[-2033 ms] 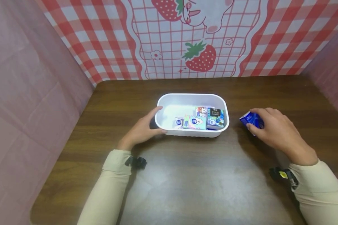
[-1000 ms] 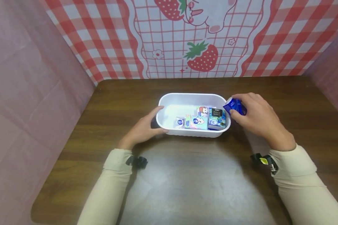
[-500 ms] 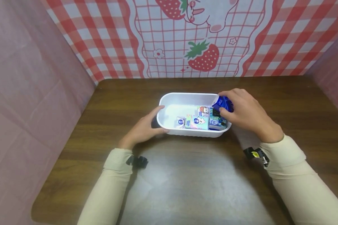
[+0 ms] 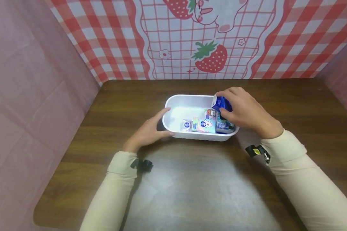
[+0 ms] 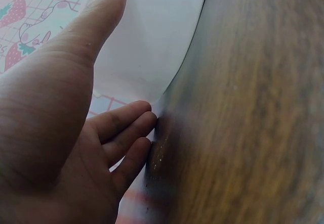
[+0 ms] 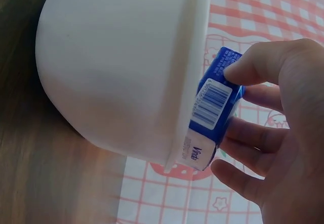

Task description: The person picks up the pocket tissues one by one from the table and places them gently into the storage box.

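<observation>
My right hand (image 4: 243, 112) pinches a small blue tissue pack (image 4: 218, 102) between thumb and fingers. The pack is tilted over the right back part of a white plastic basin (image 4: 200, 137). A barcode and a white end marked "Vinda" show on the tissue pack (image 6: 210, 105) in the right wrist view. My left hand (image 4: 147, 132) spans the basin's left end, thumb at the rim and fingers fairly straight against its outside. Inside the basin lie a pastel tissue pack (image 4: 206, 125), a small white pack (image 4: 186, 125), a strawberry-print pack (image 4: 211, 113) and a dark blue-green pack (image 4: 225, 125), partly hidden by my right hand.
The basin stands on a brown wooden table (image 4: 167, 179). A red checked cloth (image 4: 118, 38) with strawberry prints hangs behind it. Pink cloth (image 4: 26, 106) closes off the left side, and more hangs at the right.
My right hand has carried the blue tissue pack leftward from the table at the right to over the basin. The left hand has stayed at the basin's left end.
</observation>
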Tool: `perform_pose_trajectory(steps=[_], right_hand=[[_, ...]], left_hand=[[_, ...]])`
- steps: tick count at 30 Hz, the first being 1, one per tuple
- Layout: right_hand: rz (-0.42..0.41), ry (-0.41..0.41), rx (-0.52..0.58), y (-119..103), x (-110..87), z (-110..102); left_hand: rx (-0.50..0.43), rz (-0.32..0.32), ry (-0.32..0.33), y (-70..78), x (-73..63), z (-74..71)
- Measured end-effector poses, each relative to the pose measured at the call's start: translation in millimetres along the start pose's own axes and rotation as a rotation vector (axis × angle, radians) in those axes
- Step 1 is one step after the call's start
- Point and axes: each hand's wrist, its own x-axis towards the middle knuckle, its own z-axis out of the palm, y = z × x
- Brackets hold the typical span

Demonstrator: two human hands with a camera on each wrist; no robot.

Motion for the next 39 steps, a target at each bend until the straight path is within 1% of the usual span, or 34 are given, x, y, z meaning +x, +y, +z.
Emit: perform_pose_trajectory(steps=[5, 11, 16, 20, 32, 39], right_hand=[[-0.016, 0.001, 0.002, 2, 5.0, 4], [-0.016, -0.021, -0.003, 5, 10.6, 9], [-0.034, -0.023, -0.014, 6, 15.3, 12], [-0.045, -0.027, -0.02, 5, 18.5, 13], [-0.031, -0.089, -0.037, 1, 24.2, 15], [0.007, -0.146, -0.039, 1, 27.0, 17]], left_hand=[[0.0, -0.005, 0.0, -0.4, 0.3, 0.6], [0.003, -0.015, 0.0, -0.8, 0.5, 0.8], [0.027, -0.006, 0.003, -1.9, 1.0, 0.7], [0.027, -0.004, 0.007, -1.7, 1.0, 0.7], [0.024, -0.006, 0.001, 0.2, 0.2, -0.5], [0.027, -0.001, 0.003, -0.4, 0.8, -0.2]])
